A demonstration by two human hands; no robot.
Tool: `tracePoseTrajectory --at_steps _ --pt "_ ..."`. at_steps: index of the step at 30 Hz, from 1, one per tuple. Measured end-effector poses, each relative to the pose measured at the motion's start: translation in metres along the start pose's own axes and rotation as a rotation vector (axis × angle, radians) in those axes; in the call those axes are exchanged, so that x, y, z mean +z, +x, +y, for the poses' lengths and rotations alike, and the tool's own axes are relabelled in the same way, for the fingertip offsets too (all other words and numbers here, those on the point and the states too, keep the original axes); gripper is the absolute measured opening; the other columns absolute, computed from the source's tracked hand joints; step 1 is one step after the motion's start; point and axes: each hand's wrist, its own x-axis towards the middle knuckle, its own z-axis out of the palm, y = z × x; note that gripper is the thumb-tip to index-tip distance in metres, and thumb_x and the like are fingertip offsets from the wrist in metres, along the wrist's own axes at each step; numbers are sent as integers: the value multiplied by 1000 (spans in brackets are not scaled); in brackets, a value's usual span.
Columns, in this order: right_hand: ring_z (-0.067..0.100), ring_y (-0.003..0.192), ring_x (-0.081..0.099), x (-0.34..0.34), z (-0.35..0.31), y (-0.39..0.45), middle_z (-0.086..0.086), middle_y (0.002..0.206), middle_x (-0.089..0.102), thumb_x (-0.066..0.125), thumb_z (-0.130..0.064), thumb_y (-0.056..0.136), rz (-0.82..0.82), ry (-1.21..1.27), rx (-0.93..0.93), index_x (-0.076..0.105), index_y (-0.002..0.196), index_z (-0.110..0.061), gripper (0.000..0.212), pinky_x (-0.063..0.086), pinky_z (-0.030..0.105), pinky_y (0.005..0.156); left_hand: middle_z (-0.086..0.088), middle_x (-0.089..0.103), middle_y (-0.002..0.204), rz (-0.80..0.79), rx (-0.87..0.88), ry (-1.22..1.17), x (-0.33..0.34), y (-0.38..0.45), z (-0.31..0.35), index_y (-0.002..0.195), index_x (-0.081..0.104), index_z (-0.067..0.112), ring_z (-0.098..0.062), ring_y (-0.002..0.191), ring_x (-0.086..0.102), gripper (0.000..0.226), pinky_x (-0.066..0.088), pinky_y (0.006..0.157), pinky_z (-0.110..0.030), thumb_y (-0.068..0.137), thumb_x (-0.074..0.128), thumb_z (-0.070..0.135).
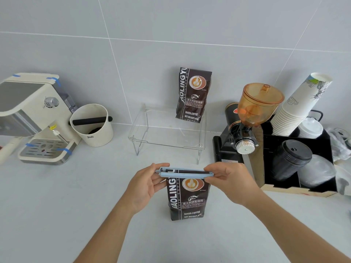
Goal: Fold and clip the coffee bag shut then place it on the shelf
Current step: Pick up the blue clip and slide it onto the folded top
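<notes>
Dark brown coffee bag (187, 199) stands upright on the pale surface (57, 205), nearest the camera, print facing it. A light blue sealing clip (185, 172) runs level across the bag's folded top edge.

Left hand (144, 185) pinches the clip's left end, thumb in front, fingers curled over the top; grip closed on the clip. Right hand (230, 182) pinches the right end the same way; grip closed on the clip. Both forearms reach in from the bottom edge.

Behind the bag, well apart: a clear acrylic shelf (152, 140) on thin legs, set against the tiled wall (171, 25). A second coffee bag (193, 94) of the same print stands upright on the shelf's back right part.

Right of the bag and further back: a black coffee grinder (241, 133) with an amber hopper (260, 103), then a black organiser box (296, 168) holding a leaning stack of paper cups (298, 105) and black lids (292, 158).

Left of the bag and further back: a cream knock box (92, 125) with a black bar, and beyond it a cream espresso machine (34, 114) with blue tape strips.
</notes>
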Motion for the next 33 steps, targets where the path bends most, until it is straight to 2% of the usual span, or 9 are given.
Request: tracePoseTrajectory --at_steps 5,8,15,18,22,24,26,29,33 --pt "-10 73 69 2 0 -1 -23 77 70 81 -4 75 20 -48 -66 79 96 -15 24 51 1 71 -5 76 110 -38 78 251 -9 -5 12 106 73 16 -18 106 70 25 58 86 -29 98 50 12" --pt "-13 72 67 2 1 -1 -24 76 69 81 -4 75 30 -66 -85 79 95 -14 23 49 -1 70 8 78 103 -33 153 541 -15 -6 18 102 73 30 -10 99 71 34 55 82 -17 86 68 0" --pt "-14 74 67 1 3 0 -27 77 68 81 -6 76 32 -94 -95 78 97 -15 24 49 0 69 40 70 87 8 295 970 -16 -9 34 83 69 58 13 92 66 40 43 77 2 78 79 21" --pt "-16 74 66 2 2 -2 -28 78 66 80 -8 77 43 -107 -87 78 100 -14 24 49 -1 67 34 72 86 -7 332 1079 -14 -13 37 89 70 51 15 92 65 28 46 75 -3 80 77 26" --pt "-21 75 63 2 1 -4 -31 77 63 80 -11 78 55 -135 -82 78 102 -13 24 46 -4 64 13 77 96 -6 369 1152 -14 -16 37 103 74 31 -1 81 69 20 46 63 -11 83 73 28" --pt "-22 73 62 3 0 -5 -33 76 62 80 -11 77 57 -146 -86 78 101 -13 24 46 -4 64 12 77 94 10 371 1173 -13 -17 37 102 74 31 -10 63 66 19 47 58 -15 83 73 29" --pt "-22 72 62 3 -1 -6 -34 75 62 81 -11 77 58 -149 -89 78 100 -14 24 47 -4 65 15 75 91 21 370 1183 -13 -19 36 101 74 32 -17 67 69 18 49 58 -20 83 73 30" --pt "-22 73 62 3 -1 -9 -34 74 63 81 -12 77 61 -158 -100 78 99 -14 22 48 -2 64 16 74 89 26 378 1184 -14 -19 33 102 75 29 -11 75 71 19 47 56 -12 83 73 29" --pt "-19 72 64 5 1 -11 -32 74 64 81 -8 76 103 -147 -125 79 96 -12 21 48 -2 64 8 76 91 40 433 1186 -11 -21 31 103 76 22 -5 58 65 19 44 54 -9 84 73 24"
